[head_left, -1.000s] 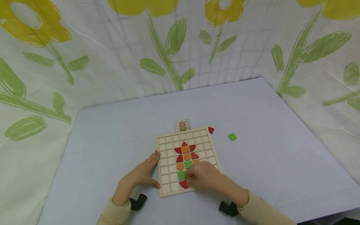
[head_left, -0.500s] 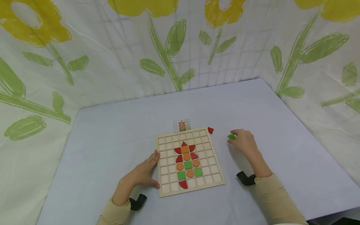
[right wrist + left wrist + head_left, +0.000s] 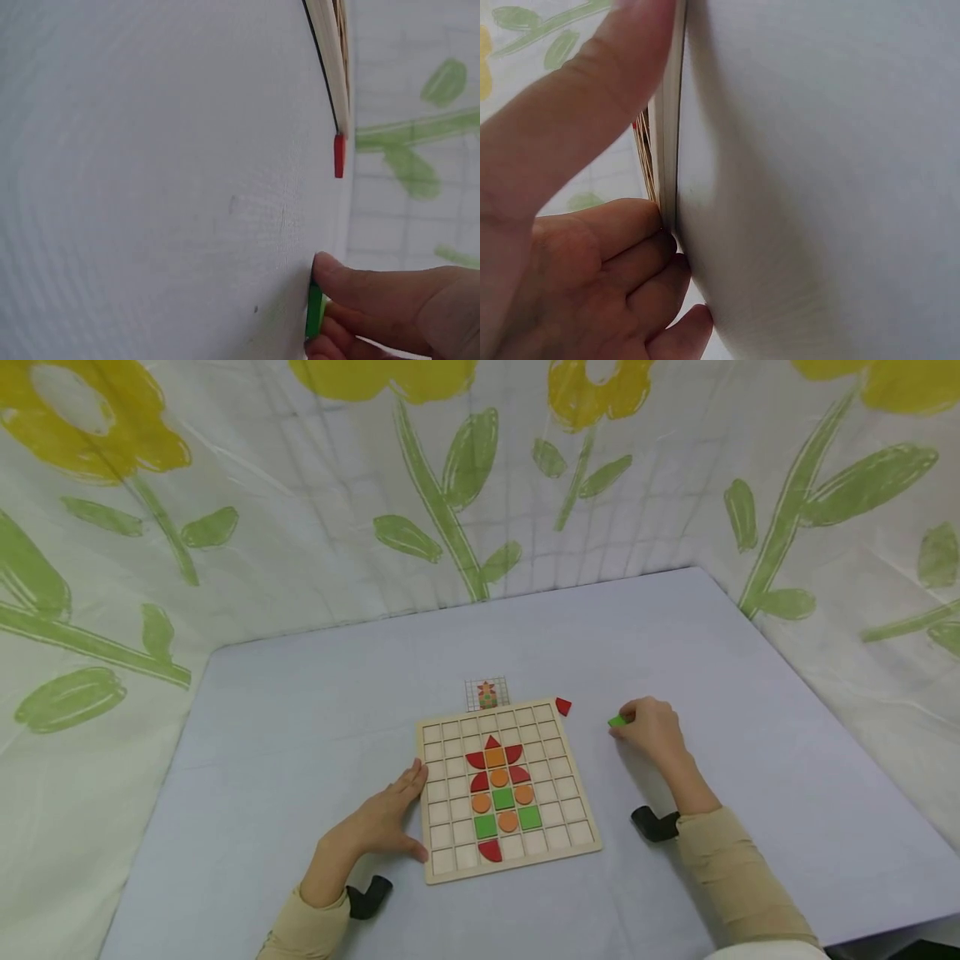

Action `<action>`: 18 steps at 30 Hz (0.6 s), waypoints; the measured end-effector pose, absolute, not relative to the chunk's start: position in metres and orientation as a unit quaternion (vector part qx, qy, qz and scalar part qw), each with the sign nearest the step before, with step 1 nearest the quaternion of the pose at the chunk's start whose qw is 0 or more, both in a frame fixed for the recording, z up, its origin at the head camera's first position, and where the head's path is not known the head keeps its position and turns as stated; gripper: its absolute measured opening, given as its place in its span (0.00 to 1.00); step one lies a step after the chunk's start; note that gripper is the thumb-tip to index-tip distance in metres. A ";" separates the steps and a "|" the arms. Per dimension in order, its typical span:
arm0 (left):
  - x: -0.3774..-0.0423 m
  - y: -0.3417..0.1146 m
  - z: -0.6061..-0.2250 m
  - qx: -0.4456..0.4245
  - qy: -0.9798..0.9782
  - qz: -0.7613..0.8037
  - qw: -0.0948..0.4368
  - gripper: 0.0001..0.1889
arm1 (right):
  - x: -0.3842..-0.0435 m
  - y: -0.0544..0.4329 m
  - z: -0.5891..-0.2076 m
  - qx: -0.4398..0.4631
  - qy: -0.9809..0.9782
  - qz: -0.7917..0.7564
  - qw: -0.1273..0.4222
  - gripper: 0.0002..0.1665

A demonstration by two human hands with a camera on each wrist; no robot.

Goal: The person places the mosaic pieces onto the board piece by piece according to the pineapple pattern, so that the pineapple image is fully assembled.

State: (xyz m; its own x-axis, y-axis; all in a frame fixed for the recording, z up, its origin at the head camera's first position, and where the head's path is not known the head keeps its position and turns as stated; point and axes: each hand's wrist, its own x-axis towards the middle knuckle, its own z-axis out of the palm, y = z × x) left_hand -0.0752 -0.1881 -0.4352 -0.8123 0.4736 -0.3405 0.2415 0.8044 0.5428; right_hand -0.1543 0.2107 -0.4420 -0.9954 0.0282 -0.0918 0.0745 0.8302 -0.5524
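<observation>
A wooden grid board [image 3: 553, 749] lies on the table with red, orange and green tiles set in its squares. My left hand [image 3: 380, 821] rests along the board's left edge, thumb and fingers spread and touching the rim; in the left wrist view the thumb [image 3: 585, 97] lies against that edge. Right of the board, my right hand [image 3: 654, 731] pinches a green square tile [image 3: 617, 721] between thumb and fingers. The right wrist view has this green tile [image 3: 313, 309] close to the tabletop, partly hidden by the fingers.
A loose red tile [image 3: 563, 706] lies at the board's top right corner. Beyond the board's far edge is a small pattern card [image 3: 487, 694] with a gridded picture. A cloth [image 3: 337, 527] printed with flowers hangs behind the pale table [image 3: 315, 693].
My right hand has left the board, where a green square and an orange disc now show, and reached right to the loose green tile, now pinched. My left hand stays put.
</observation>
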 end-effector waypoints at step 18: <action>-0.076 -0.189 -0.438 0.203 0.918 0.247 0.232 0.63 | -0.124 0.173 -0.426 -0.141 0.906 -0.399 0.026 0.16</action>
State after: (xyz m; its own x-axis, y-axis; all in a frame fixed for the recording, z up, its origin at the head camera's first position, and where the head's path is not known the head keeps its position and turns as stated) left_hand -0.0756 -0.1888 -0.4377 -0.8095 0.4883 -0.3259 0.2585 0.7949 0.5489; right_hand -0.1243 0.1729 -0.4262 -0.9590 -0.2758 0.0651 -0.2343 0.6427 -0.7294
